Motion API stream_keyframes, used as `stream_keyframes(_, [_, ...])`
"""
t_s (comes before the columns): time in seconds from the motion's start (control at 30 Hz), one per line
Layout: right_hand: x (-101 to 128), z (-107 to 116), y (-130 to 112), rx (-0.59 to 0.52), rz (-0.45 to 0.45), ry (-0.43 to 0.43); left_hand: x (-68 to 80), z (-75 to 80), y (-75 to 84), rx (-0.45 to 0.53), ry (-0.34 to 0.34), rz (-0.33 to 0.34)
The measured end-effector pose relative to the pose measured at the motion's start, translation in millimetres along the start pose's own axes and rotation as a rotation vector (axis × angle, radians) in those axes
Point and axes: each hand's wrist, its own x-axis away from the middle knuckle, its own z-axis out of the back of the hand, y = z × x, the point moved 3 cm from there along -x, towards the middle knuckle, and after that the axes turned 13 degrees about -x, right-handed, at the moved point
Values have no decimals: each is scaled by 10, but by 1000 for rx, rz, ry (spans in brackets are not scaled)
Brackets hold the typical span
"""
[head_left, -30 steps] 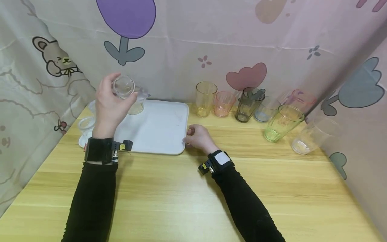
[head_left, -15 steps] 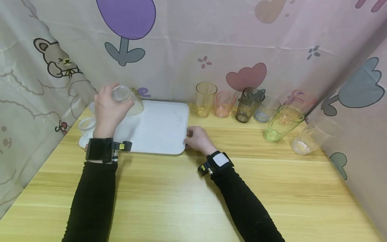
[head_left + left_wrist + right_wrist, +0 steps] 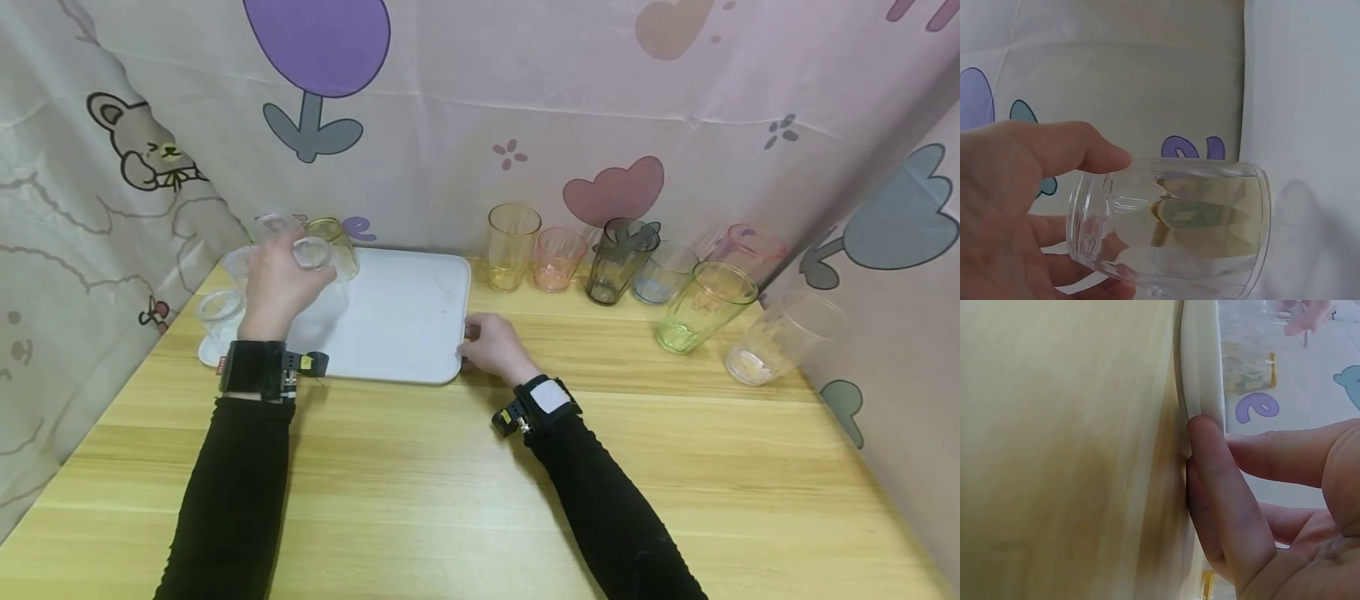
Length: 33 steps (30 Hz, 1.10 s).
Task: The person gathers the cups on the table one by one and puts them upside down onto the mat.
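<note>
My left hand (image 3: 288, 268) grips a clear glass (image 3: 312, 253) tilted on its side, low over the left part of the white tray (image 3: 397, 321). In the left wrist view the thumb lies on top of the clear glass (image 3: 1172, 231) and the fingers curl under it. A yellowish glass (image 3: 337, 246) stands on the tray just behind it. My right hand (image 3: 480, 340) holds the tray's right edge. In the right wrist view its fingers (image 3: 1213, 487) press under the tray's rim (image 3: 1200, 362), with the thumb above.
Two more clear glasses (image 3: 217, 312) (image 3: 238, 262) stand at the tray's left side. Several coloured glasses line the back wall: yellow (image 3: 512, 246), pink (image 3: 558, 257), dark grey (image 3: 618, 260), green (image 3: 701, 307) and clear (image 3: 776, 337). Printed cloth walls close in three sides.
My left hand has come down and slightly toward me with the clear glass, from above the tray's back left corner to just over its left part. The right hand has stayed on the tray's edge.
</note>
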Motion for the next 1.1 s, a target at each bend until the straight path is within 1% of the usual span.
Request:
stream_keyframes(0.13, [3,-2,2,-12,-4,-1,-5,-40,-21,-10,-33,6])
stream_keyframes(0.4, [-4,7,3,23,1,6,-32,-114,-84,-35,-68,5])
stream_keyframes(0.57, [-7,4,7,14,-6,3,-41,-152,-121,-35,-92,17])
stream_keyframes(0.8, [1,-4,-8,-11,-11,-3,-47,-177,-157,-42,-113,31])
stream_keyframes(1.1, [6,-3,-9,21,-7,-2,-74,-208,-180,-43,-129,34])
